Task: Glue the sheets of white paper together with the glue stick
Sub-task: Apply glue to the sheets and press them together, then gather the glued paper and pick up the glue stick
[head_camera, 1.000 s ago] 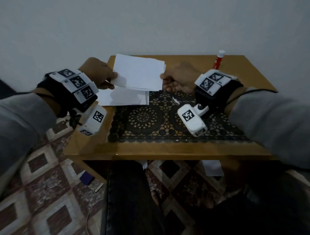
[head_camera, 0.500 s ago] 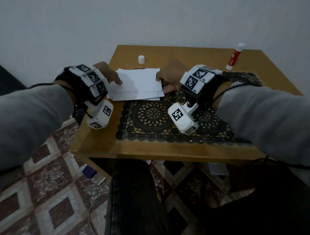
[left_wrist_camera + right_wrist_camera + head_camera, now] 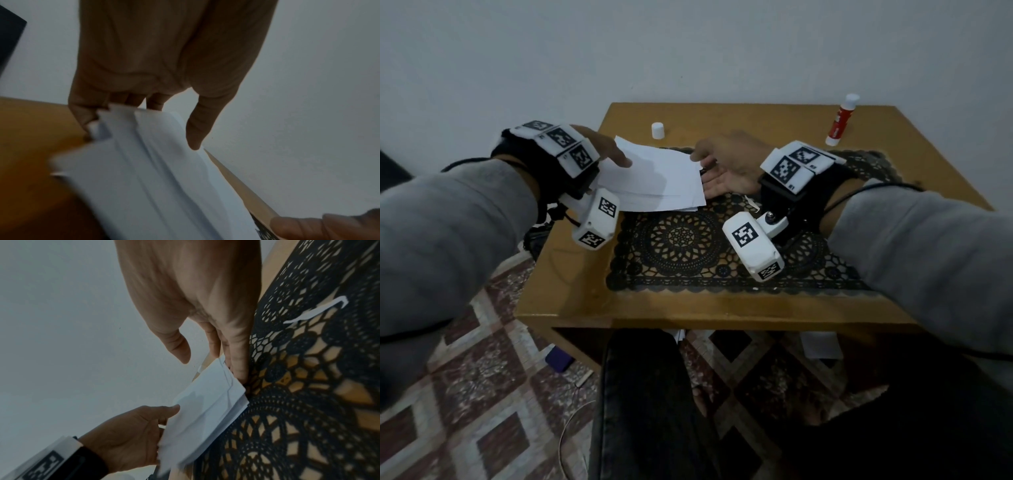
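Pinching paper stack (image 3: 657, 178) mid-frame: left hand (image 3: 599, 147); right hand (image 3: 726, 164) fingers straight at its edge. Glue stick (image 3: 840, 120) upper right, cap (image 3: 657, 130) apart behind stack; lace mat (image 3: 678, 246) beneath.

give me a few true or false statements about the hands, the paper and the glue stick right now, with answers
1. The glue stick stands upright near the far right corner of the table. True.
2. The right hand holds the glue stick. False: it is at the right edge of the sheets of white paper, well away from the glue stick.
3. The left hand holds the left edge of the sheets. True.
4. A small white cap stands on the table beyond the paper. True.
5. The sheets lie wholly on the black lace mat. False: they overlap only its far left part; the rest is over bare wood.
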Demonstrator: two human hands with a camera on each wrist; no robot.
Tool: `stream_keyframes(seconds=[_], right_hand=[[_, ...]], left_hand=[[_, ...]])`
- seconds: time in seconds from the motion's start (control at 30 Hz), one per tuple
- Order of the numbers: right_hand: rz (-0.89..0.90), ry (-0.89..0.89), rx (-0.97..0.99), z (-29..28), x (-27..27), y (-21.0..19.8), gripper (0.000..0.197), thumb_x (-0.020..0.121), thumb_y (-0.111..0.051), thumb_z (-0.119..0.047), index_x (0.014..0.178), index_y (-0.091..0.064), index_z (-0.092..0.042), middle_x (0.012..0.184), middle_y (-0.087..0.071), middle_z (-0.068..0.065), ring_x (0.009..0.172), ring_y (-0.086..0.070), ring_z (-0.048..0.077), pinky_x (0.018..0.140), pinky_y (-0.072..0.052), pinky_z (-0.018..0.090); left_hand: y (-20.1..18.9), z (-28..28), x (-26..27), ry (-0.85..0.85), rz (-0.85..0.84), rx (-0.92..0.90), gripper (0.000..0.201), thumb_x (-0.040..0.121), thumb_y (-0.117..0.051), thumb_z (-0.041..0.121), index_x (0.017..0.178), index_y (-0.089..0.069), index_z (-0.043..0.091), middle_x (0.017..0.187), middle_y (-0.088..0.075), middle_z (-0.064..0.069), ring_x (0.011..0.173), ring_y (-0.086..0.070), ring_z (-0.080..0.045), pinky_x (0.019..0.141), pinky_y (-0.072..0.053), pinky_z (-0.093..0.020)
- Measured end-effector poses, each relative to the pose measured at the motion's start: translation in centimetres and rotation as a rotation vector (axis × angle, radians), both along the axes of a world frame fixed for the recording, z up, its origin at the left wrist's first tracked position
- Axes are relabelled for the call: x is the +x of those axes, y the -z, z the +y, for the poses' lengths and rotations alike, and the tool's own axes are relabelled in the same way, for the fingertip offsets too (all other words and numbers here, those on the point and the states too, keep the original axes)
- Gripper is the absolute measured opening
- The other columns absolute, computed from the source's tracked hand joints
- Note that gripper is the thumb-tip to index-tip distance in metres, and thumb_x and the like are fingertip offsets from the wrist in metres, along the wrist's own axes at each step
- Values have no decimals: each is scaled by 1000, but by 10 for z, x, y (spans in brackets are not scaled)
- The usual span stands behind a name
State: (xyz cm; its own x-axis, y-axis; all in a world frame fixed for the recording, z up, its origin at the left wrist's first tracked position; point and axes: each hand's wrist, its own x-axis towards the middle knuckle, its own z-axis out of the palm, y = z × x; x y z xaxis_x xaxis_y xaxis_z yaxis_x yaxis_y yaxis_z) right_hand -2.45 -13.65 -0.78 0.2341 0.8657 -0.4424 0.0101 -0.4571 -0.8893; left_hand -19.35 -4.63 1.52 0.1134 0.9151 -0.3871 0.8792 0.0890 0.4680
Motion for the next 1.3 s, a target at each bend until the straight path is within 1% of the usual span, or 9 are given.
stream_keyframes(seconds=[0.3, 0.37, 0.53, 0.6, 0.7, 0.8, 0.93, 1.13, 1.3], right_hand=[[77, 26, 12, -4, 4, 5, 48, 92, -57, -12, 132, -40, 8, 130, -49, 35, 117, -55, 44, 101, -47, 50], [92, 20, 23, -4, 4, 7, 50, 93, -56, -13, 134, -38, 8, 130, -49, 34, 117, -55, 43, 102, -46, 50], [118, 94, 159, -10, 18, 5, 27, 87, -61, -6, 112, -57, 0, 108, -64, 18, 95, -65, 33, 84, -56, 45], [228, 106, 245, -16, 30, 2, 28, 85, -61, 0, 113, -60, 0, 111, -66, 17, 98, -65, 33, 86, -55, 46], [182, 127, 381, -32, 50, -2, 34, 83, -60, 10, 115, -63, -1, 118, -67, 15, 105, -66, 30, 88, -55, 48], [-179, 157, 489, -54, 75, -5, 28, 78, -68, 0, 105, -69, -10, 111, -70, 9, 99, -68, 22, 88, -56, 44], [-489, 125, 547, -81, 100, 0, 33, 77, -70, -8, 110, -67, -9, 109, -71, 7, 99, -68, 20, 92, -54, 43], [-611, 66, 415, -101, 117, 26, 44, 82, -66, -3, 125, -58, -10, 115, -64, 1, 98, -60, 11, 75, -48, 15], [-591, 94, 475, -101, 123, 22, 41, 82, -65, 1, 122, -64, -8, 112, -69, 2, 99, -65, 15, 87, -54, 33]], left_hand=[[3, 5, 8, -1, -9, 37, 54, 91, -61, 20, 138, -42, 2, 148, -36, -15, 136, -35, -30, 110, -31, -35], [1, 11, -1, -52, -69, 51, 55, 83, -72, 24, 130, -52, 4, 143, -44, -16, 130, -44, -30, 97, -38, -32], [-13, 4, -5, -51, -567, -125, 57, 71, -79, 20, 121, -57, 3, 128, -59, -11, 96, -63, -26, 71, -54, -34], [-18, -7, 2, 11, -746, -143, 70, 59, -84, 13, 123, -58, 1, 126, -62, -11, 103, -65, -30, 77, -57, -42], [-19, -29, 23, 131, -835, 9, 54, 70, -77, 2, 122, -62, 5, 120, -66, -10, 105, -64, -28, 88, -54, -41], [-13, -45, 43, 172, -844, 118, 50, 63, -81, 13, 111, -67, 14, 109, -69, -3, 103, -65, -27, 86, -56, -41], [7, -63, 67, 311, -665, 316, 30, 82, -71, 11, 111, -62, 12, 99, -64, 3, 94, -64, -15, 72, -55, -18], [41, -74, 87, 477, -501, 304, 48, 85, -67, 15, 130, -53, 8, 126, -60, -6, 114, -57, -22, 97, -48, -43], [36, -71, 89, 472, -511, 364, 39, 88, -63, 11, 125, -55, 5, 122, -62, -8, 111, -58, -22, 96, -48, -39]])
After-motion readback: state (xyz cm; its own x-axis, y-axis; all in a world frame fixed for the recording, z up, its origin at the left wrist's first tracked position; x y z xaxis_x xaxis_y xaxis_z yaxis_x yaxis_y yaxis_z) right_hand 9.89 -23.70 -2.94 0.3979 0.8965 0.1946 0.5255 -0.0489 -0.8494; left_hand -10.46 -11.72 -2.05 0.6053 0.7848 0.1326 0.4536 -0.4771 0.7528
